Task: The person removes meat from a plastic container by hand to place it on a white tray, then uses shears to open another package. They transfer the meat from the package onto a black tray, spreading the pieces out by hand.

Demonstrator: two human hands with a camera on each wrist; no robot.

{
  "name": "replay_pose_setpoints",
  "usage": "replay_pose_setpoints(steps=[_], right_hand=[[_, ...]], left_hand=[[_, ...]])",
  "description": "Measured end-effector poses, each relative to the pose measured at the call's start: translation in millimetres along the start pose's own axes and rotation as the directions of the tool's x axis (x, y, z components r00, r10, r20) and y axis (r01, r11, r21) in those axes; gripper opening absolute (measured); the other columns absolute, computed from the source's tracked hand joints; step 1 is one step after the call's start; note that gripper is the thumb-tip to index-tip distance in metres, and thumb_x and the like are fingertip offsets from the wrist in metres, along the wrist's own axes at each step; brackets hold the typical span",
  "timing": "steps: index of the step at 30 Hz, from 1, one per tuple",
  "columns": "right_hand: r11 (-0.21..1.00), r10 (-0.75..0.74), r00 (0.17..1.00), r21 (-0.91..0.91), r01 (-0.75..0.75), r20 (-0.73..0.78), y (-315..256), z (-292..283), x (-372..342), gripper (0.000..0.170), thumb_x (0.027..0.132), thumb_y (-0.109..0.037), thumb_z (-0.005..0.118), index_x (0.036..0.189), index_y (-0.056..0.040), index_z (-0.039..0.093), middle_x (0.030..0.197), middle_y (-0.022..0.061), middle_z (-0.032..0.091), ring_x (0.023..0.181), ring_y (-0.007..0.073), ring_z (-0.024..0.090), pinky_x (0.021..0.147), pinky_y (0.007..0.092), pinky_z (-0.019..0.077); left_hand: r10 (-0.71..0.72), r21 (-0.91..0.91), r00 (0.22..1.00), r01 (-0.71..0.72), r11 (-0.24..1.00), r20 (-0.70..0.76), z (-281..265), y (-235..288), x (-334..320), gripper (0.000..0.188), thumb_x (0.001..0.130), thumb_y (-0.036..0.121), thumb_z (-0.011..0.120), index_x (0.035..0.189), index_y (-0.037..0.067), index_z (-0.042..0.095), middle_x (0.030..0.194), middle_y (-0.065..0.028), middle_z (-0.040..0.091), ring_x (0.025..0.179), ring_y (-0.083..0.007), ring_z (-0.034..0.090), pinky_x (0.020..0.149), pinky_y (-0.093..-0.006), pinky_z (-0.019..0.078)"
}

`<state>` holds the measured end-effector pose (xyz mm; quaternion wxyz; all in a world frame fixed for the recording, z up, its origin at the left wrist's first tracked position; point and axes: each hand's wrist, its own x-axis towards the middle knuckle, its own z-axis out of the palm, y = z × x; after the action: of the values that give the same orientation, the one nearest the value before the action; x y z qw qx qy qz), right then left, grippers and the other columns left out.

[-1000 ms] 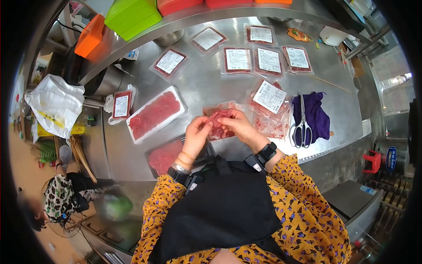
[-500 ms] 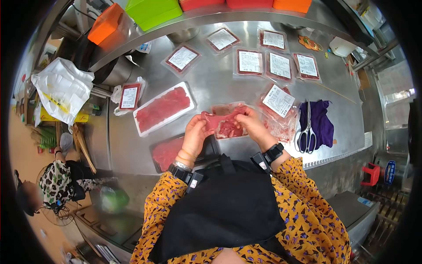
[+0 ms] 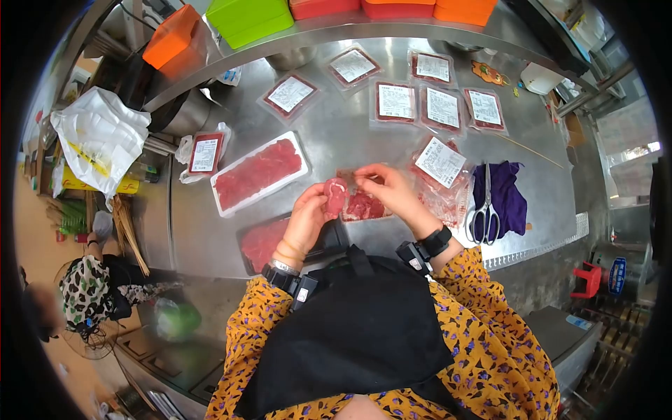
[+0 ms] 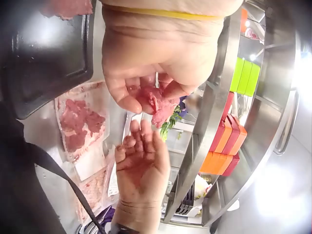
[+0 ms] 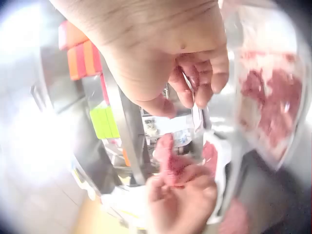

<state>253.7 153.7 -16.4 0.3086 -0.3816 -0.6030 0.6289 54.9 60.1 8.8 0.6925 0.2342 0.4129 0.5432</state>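
A slice of raw meat (image 3: 336, 198) hangs from the fingers of my left hand (image 3: 306, 215), which pinches it between thumb and fingertips. In the left wrist view the slice (image 4: 157, 105) looks bunched and folded. To the right, my right hand (image 3: 397, 199) has loosely bent fingers with nothing between them; the right wrist view shows it apart from the slice (image 5: 169, 161). Below both hands lies an opened plastic pack of meat (image 4: 80, 124), more pieces inside. At left are a white tray (image 3: 305, 170) covered with meat slices and a black tray (image 3: 339, 238) partly filled with meat.
Several labelled sealed meat packs (image 3: 395, 101) lie across the back of the steel table (image 3: 350, 115). Scissors (image 3: 484, 210) rest on a purple cloth (image 3: 509, 196) at right. An overhead shelf (image 3: 336, 36) carries coloured boxes. Another person (image 3: 91, 294) is at far left.
Both hands stretched the meat slice between them half a second ago. Now the right hand has let go, and the slice hangs folded from the left hand alone.
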Motion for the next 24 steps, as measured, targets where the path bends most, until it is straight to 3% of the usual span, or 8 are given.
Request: replay_pose_setpoints(steps=[3,7,10,13,16,18,21,24], right_hand=[[0.905,0.151,0.964,0.361,-0.224,0.220,-10,7,-2,0.031,0.088,-0.018,0.070,0.114,-0.0028,0.064,0.100,0.0048,0.067,0.093,0.0106,0.061,0.079,0.0259,0.0507],[0.864,0.274,0.932,0.366,-0.346,0.237,-6,15,-5,0.023,0.087,-0.016,0.072,0.106,-0.0049,0.065,0.085,-0.0008,0.066,0.071,0.0050,0.059,0.059,0.0193,0.0464],[0.870,0.278,0.938,0.360,-0.337,0.204,-14,19,-9,0.017,0.087,-0.016,0.071,0.101,-0.0062,0.066,0.078,-0.0031,0.064,0.061,0.0029,0.055,0.052,0.0183,0.0424],[0.869,0.265,0.936,0.364,-0.336,0.232,-17,20,-11,0.018,0.088,-0.017,0.071,0.102,-0.0076,0.066,0.082,-0.0019,0.067,0.069,0.0045,0.061,0.058,0.0192,0.0481],[0.851,0.214,0.938,0.420,-0.316,0.272,-20,24,-16,0.017,0.089,-0.021,0.070,0.101,-0.0092,0.067,0.084,-0.0010,0.068,0.069,0.0055,0.061,0.058,0.0187,0.0469],[0.857,0.179,0.933,0.416,-0.304,0.313,-14,21,-14,0.017,0.089,-0.022,0.070,0.100,-0.0087,0.067,0.085,-0.0003,0.068,0.069,0.0066,0.062,0.058,0.0189,0.0473],[0.824,0.223,0.922,0.445,-0.351,0.316,-11,24,-15,0.018,0.089,-0.021,0.071,0.102,-0.0085,0.067,0.086,-0.0009,0.068,0.068,0.0057,0.061,0.057,0.0188,0.0445],[0.825,0.214,0.923,0.447,-0.346,0.319,-17,20,-15,0.018,0.089,-0.019,0.070,0.103,-0.0086,0.066,0.087,-0.0019,0.067,0.070,0.0048,0.059,0.060,0.0187,0.0455]], left_hand=[[-0.004,0.135,1.000,0.005,0.991,-0.012,16,5,-3,0.020,0.094,0.010,0.053,0.114,0.007,0.056,0.102,-0.0014,0.063,0.088,-0.0084,0.058,0.076,-0.0257,0.0477],[0.159,0.321,0.987,-0.141,0.936,-0.033,20,-2,-2,0.024,0.092,0.006,0.061,0.115,0.006,0.055,0.096,-0.0006,0.064,0.080,-0.0060,0.058,0.070,-0.0220,0.0469],[0.235,0.430,0.970,-0.185,0.884,-0.065,7,-12,4,0.024,0.088,0.006,0.063,0.111,0.004,0.058,0.097,-0.0051,0.066,0.083,-0.0129,0.062,0.072,-0.0279,0.0503],[0.439,0.797,0.898,-0.277,0.536,0.016,7,-13,3,0.024,0.083,0.008,0.065,0.107,0.003,0.063,0.093,-0.0111,0.066,0.082,-0.0235,0.064,0.074,-0.0335,0.0515],[0.507,0.928,0.845,-0.311,0.206,0.170,19,-3,-6,0.029,0.080,0.010,0.066,0.107,0.002,0.065,0.092,-0.0176,0.065,0.083,-0.0340,0.064,0.074,-0.0384,0.0525],[0.457,0.914,0.865,-0.338,0.225,0.208,16,-1,-5,0.028,0.080,0.012,0.067,0.107,0.003,0.066,0.092,-0.0167,0.066,0.081,-0.0325,0.066,0.073,-0.0375,0.0533],[0.448,0.910,0.885,-0.283,0.303,0.126,13,-4,-6,0.022,0.079,0.012,0.069,0.098,0.001,0.068,0.087,-0.0161,0.067,0.081,-0.0315,0.067,0.073,-0.0364,0.0535],[0.441,0.852,0.895,-0.280,0.443,0.065,-2,-19,3,0.016,0.083,0.007,0.065,0.097,0.000,0.067,0.087,-0.0123,0.068,0.078,-0.0223,0.066,0.070,-0.0319,0.0530]])
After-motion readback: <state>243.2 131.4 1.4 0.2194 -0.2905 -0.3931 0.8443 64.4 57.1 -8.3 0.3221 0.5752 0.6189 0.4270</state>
